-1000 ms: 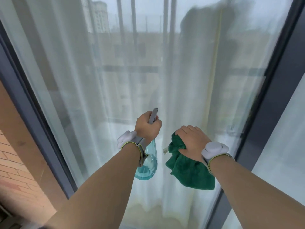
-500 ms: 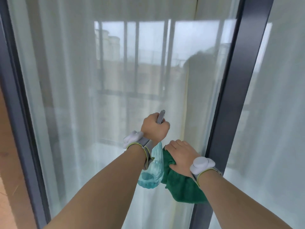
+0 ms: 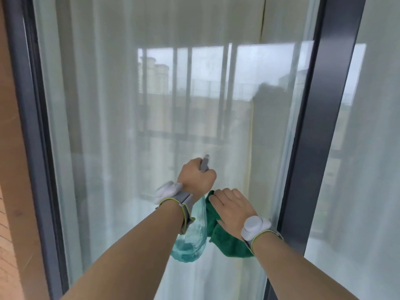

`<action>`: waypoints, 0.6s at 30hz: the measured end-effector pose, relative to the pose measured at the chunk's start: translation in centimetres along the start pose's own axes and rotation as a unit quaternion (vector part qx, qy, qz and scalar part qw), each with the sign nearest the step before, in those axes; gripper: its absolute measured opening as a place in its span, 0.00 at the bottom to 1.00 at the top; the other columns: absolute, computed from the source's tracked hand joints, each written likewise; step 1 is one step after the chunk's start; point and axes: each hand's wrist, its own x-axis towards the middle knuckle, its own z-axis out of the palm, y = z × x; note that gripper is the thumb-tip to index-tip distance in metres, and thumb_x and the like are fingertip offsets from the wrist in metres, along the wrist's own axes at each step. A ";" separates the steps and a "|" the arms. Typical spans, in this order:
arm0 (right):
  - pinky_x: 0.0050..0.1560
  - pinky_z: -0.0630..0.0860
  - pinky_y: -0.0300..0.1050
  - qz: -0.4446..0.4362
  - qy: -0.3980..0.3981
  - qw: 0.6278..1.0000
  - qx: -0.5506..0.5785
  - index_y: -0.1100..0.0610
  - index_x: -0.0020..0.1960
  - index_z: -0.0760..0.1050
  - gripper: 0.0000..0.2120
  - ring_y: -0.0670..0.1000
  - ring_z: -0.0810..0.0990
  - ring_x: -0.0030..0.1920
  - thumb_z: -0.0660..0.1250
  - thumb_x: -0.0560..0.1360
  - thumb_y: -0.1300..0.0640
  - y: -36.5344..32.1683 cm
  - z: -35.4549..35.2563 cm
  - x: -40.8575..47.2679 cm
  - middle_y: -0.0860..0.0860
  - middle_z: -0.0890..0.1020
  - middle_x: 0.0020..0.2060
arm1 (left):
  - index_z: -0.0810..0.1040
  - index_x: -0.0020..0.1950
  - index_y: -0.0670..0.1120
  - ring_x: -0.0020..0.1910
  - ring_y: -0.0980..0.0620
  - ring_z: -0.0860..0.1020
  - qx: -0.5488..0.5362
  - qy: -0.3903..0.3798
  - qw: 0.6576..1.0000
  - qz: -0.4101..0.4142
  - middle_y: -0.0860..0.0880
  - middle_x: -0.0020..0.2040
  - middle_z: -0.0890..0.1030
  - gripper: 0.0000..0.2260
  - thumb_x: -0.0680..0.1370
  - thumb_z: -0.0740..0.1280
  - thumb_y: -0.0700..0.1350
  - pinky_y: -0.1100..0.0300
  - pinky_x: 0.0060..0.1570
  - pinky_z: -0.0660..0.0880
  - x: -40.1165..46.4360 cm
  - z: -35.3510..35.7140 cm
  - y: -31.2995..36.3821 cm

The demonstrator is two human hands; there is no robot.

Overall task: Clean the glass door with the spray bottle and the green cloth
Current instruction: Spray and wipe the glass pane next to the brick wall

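Both arms are up in front of the glass door here. The left hand is wrapped tight around the neck of the spray bottle, fingers curled over the grey trigger head, with the nozzle poking up above the knuckles and aimed at the glass. The bottle's clear body hangs down under the wrist and there's a bit of teal liquid pooled in the bottom.

The right hand is just beside it, lower and to the right, fingers laid out fairly flat on the green cloth and pressing it against the pane. The cloth is bunched under the palm and droops down past the wrist, touching the bottle's side.

Each wrist has a grey strap with a white puck on it. There's a dark frame right next to the cloth, and another frame on the far left with a wood-coloured wall beside it. White curtains hang behind the glass, plus reflections of buildings and railings.
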 end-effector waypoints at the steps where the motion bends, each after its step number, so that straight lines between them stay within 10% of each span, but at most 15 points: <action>1: 0.48 0.64 0.46 -0.011 0.013 1.000 -0.019 0.57 0.57 0.77 0.27 0.54 0.76 0.44 0.76 0.59 0.52 0.2 0.0 0.5 0.51 0.78 0.49 | 0.71 0.37 0.44 0.33 0.48 0.68 -0.015 0.013 1.000 0.000 0.49 0.34 0.73 0.07 0.74 0.66 0.39 0.56 0.35 0.68 0.0 -0.7 -0.5; 6: 0.46 0.64 0.46 -0.055 0.087 0.991 -0.080 0.57 0.56 0.76 0.19 0.54 0.74 0.41 0.69 0.65 0.60 1.8 -0.2 2.6 0.51 0.78 0.46 | 0.72 0.39 0.41 0.31 0.48 0.66 -0.022 0.036 0.999 0.005 0.50 0.32 0.71 0.05 0.74 0.66 0.40 0.59 0.33 0.64 1.0 -4.1 -2.6; 18: 0.47 0.63 0.51 0.206 0.248 0.945 -0.046 0.60 0.60 0.71 0.26 0.58 0.70 0.47 0.71 0.65 0.55 8.5 -7.9 7.4 0.57 0.76 0.51 | 0.72 0.37 0.47 0.31 0.47 0.67 -0.032 0.076 0.997 -0.011 0.52 0.32 0.72 0.07 0.65 0.61 0.50 0.56 0.35 0.67 2.2 -4.7 -3.0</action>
